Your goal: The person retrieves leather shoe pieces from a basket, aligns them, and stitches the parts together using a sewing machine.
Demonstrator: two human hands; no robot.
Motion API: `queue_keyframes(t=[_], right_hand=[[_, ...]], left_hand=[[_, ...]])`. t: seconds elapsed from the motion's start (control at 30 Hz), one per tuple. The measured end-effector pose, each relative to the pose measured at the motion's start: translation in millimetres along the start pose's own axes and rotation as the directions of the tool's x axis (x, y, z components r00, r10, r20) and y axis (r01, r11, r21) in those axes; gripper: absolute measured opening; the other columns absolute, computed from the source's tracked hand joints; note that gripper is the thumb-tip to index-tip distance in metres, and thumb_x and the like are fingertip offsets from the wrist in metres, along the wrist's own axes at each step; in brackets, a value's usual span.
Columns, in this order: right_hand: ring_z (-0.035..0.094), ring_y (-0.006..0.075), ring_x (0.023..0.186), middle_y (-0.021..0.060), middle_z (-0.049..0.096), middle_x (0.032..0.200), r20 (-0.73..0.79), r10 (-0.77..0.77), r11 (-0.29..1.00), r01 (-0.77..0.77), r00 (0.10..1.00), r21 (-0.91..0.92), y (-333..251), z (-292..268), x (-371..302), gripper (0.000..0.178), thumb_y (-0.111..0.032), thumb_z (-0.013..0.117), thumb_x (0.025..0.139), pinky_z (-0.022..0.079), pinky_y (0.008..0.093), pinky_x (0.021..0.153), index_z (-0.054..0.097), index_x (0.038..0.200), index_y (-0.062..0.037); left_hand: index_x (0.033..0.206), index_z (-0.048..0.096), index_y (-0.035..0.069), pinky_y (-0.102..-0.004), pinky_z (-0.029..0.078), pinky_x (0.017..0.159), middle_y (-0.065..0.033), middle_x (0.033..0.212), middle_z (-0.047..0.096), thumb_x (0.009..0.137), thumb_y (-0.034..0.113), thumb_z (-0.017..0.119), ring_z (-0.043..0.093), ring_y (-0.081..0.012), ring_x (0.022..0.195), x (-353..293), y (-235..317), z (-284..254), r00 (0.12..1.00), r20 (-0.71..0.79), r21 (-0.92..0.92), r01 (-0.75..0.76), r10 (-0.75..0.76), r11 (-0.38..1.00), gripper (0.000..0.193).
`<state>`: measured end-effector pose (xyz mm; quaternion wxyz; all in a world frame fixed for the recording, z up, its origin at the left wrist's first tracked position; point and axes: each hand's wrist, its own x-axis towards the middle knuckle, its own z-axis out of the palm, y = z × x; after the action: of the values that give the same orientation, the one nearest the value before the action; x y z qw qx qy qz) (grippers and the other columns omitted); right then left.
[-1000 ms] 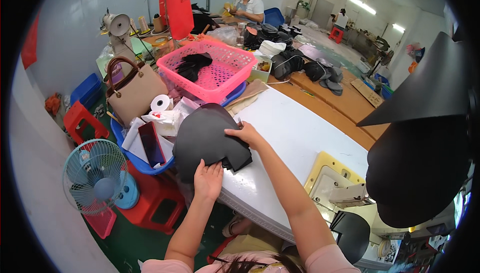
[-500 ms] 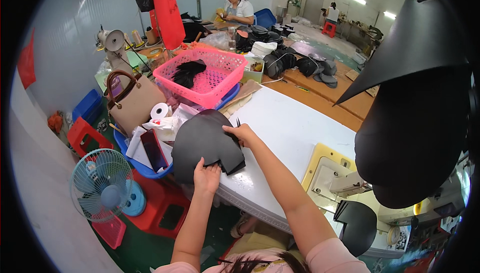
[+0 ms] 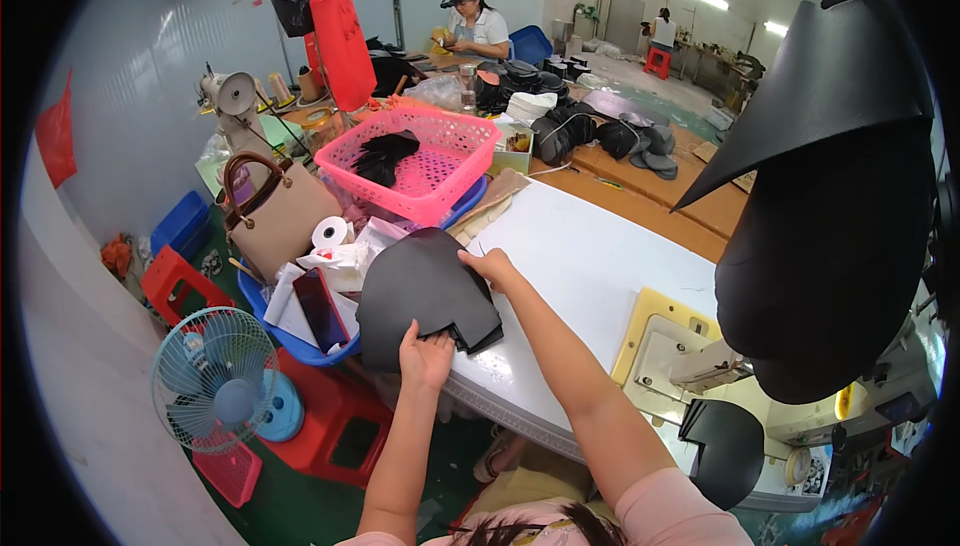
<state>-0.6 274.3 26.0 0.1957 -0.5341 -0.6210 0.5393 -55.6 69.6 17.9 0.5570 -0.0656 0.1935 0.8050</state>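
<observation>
Both my hands hold a stack of black leather-like pieces (image 3: 420, 286), rounded at one side and notched at the near right corner. The stack lies over the left end of the white tabletop (image 3: 575, 246). My right hand (image 3: 490, 268) grips its upper right edge, thumb on top. A thin, dark pointed tip sticks up beside those fingers; its kind is too small to tell. At the lower edge, by the notch, my left hand (image 3: 427, 358) has its thumb on the face and its fingers partly under the pieces.
A sewing machine (image 3: 690, 366) stands to the right, with more black pieces (image 3: 727, 456) beside it. Large black sheets (image 3: 820, 266) hang at far right. A pink basket (image 3: 425, 201), handbag (image 3: 275, 216), phone (image 3: 320, 308) and fan (image 3: 225, 381) are left. A co-worker (image 3: 475, 26) sits beyond.
The whole scene has shifted slightly to the right in the view. My hands keep the same hold on the stack.
</observation>
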Motion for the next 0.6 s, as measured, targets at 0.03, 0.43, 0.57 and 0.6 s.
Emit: queue_keyframes(t=[0.03, 0.43, 0.57, 0.6], right_hand=[[0.064, 0.0242, 0.071, 0.0229, 0.062, 0.083, -0.012, -0.029, 0.999, 0.029, 0.999, -0.036, 1.9, -1.9, 6.1, 0.074, -0.044, 0.076, 0.066, 0.052, 0.0352, 0.057, 0.054, 0.092, 0.0214], [0.063, 0.0257, 0.073, 0.0175, 0.064, 0.084, 0.138, -0.426, 0.903, 0.430, 0.894, -0.001, -14.3, 3.9, -42.0, 0.058, -0.037, 0.079, 0.060, 0.049, 0.0329, 0.065, 0.061, 0.093, 0.0069], [0.060, 0.0332, 0.073, 0.0193, 0.059, 0.078, 0.005, -0.720, 0.681, 0.708, 0.694, -0.188, -45.2, -12.6, -140.6, 0.046, -0.031, 0.077, 0.061, 0.047, 0.0366, 0.068, 0.055, 0.084, 0.0023], [0.039, 0.0146, 0.052, 0.0080, 0.047, 0.060, -0.130, -0.815, 0.577, 0.812, 0.565, -0.086, -41.3, -16.8, -161.5, 0.043, -0.030, 0.078, 0.061, 0.036, 0.0295, 0.050, 0.053, 0.080, -0.0014]], left_hand=[[0.134, 0.023, 0.002, -0.0436, 0.010, 0.110, -0.0165, 0.141, 0.020, 0.089, 0.027, 0.046, 0.017, -0.0282, 0.132, 1.5, -1.8, 1.3, 1.000, -0.012, -0.012, 0.002, -0.002, 1.000, 0.056], [0.133, 0.029, 0.003, -0.0438, 0.019, 0.108, -0.0165, 0.136, 0.031, 0.088, 0.043, 0.048, 0.027, -0.0297, 0.128, -5.8, 14.7, -8.3, 0.994, 0.068, -0.023, 0.084, -0.082, 0.996, 0.063], [0.128, 0.043, 0.011, -0.0407, 0.027, 0.104, -0.0084, 0.126, 0.048, 0.078, 0.055, 0.056, 0.039, -0.0248, 0.121, -7.6, 14.7, -22.4, 0.945, 0.321, -0.091, 0.103, -0.068, 0.991, 0.068], [0.128, 0.043, 0.011, -0.0407, 0.027, 0.104, -0.0084, 0.126, 0.048, 0.078, 0.055, 0.056, 0.039, -0.0248, 0.121, -10.3, 5.7, -12.3, 0.941, 0.325, -0.084, 0.127, -0.093, 0.988, 0.068]])
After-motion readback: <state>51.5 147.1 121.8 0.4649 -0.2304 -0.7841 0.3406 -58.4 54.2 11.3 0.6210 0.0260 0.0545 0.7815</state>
